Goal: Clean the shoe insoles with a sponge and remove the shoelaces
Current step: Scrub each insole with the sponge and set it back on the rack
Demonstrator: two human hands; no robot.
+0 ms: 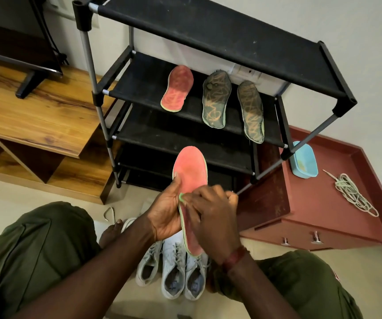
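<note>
Both hands up front: left hand (166, 217) clamped round the middle of the pink insole (191, 178), thumb laid along its left edge; right hand (213, 217) pressed over the lower half, fingers curled shut on something at the knuckle end. Sponge, probably, but too hidden and blurred to call. Insole held upright in the air, above three pale sneakers (174, 268) on the floor, in front of the black shoe rack (208, 31).

Thin and light by the look of it, foam, likely to flex and fold under pressure. Best gripped at the waist with a palm behind for backing, as now. Pink-orange face, green rim, darker blotching toward the heel.

Second pink insole (177, 88) and two dark patterned insoles (216, 100) lying flat on the rack's second shelf. Blue tub (304, 163) and a loose heap of pale laces (355, 194) on the red desk (323, 210) to the right. Sneakers below apparently laced.
</note>
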